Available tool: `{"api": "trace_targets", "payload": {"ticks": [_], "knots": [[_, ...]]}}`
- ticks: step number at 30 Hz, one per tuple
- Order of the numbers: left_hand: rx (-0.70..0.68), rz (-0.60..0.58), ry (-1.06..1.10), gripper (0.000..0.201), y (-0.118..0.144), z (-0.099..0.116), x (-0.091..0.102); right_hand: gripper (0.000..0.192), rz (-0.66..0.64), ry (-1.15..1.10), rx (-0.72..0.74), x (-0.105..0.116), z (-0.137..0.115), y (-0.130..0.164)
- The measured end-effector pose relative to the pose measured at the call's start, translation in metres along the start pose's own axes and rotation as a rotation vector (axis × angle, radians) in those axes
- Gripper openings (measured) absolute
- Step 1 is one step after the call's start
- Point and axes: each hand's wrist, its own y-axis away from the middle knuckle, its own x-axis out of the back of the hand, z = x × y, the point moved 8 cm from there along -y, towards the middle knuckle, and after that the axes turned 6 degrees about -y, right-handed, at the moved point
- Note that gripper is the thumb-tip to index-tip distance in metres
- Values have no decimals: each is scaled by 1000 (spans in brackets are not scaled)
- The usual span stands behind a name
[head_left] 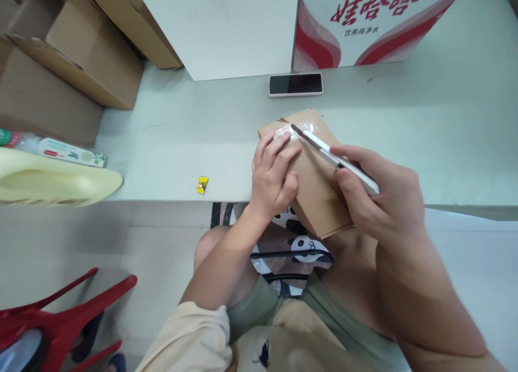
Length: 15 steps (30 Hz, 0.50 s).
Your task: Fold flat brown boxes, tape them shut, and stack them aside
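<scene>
A small brown cardboard box (319, 194) lies at the table's front edge, its near end jutting out over my lap. Clear tape (311, 127) runs across its far end. My left hand (275, 170) grips the box's left side, fingers curled over onto the top beside the tape. In my right hand (376, 191) is a white utility knife (324, 148), held between thumb and fingers. Its dark blade points up and left, with the tip at the tape; whether it has pierced the tape I cannot tell.
A phone (295, 84) lies beyond the box, before a white and red carton (324, 43). A small yellow wrapped item (202, 185) sits left near the edge. Open cardboard boxes (93, 43) and a pale yellow object (60, 175) occupy the left. A red chair (65, 312) stands below.
</scene>
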Motion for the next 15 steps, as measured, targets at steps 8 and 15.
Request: {"api": "trace_targets", "payload": {"ticks": [8, 15], "knots": [[-1, 18, -8, 54, 0, 0, 1, 29, 89, 77, 31, 5, -3, 2], [-10, 66, 2, 50, 1, 1, 3, 30, 178, 122, 116, 12, -8, 8]]}}
